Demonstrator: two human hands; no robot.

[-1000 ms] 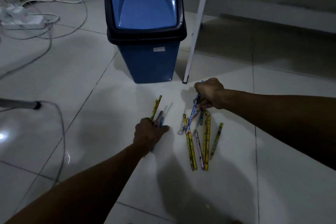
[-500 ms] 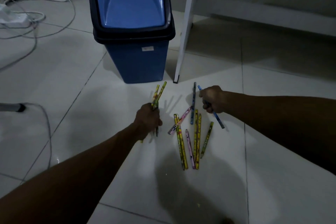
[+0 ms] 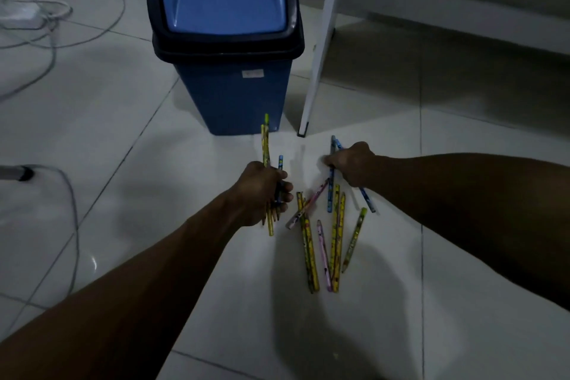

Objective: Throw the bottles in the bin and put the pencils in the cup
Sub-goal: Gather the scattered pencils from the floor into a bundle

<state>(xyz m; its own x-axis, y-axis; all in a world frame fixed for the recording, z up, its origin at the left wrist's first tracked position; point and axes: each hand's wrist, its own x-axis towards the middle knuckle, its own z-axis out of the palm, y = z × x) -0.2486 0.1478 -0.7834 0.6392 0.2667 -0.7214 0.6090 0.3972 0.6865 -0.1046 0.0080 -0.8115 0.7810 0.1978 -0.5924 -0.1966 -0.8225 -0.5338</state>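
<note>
Several patterned pencils (image 3: 335, 237), yellow, pink and blue, lie scattered on the white floor tiles. My left hand (image 3: 262, 194) is closed around a bunch of pencils (image 3: 266, 145), yellow ones and a blue one, held upright just left of the pile. At the pile's far end my right hand (image 3: 351, 165) grips a blue pencil (image 3: 367, 197) and presses on a second blue pencil (image 3: 330, 194). A blue bin (image 3: 234, 92) with a black rim and a swing lid stands behind the pencils. No cup or bottle is in view.
A white furniture leg (image 3: 317, 71) slants down to the floor right of the bin. White cables (image 3: 55, 31) and a power strip (image 3: 18, 14) lie at the far left. A grey cable (image 3: 72, 210) runs along the left floor.
My left hand has lifted its bunch of pencils off the floor and shifted toward the pile. My right hand stays at the pile's far end, reaching left onto the blue pencil on the floor.
</note>
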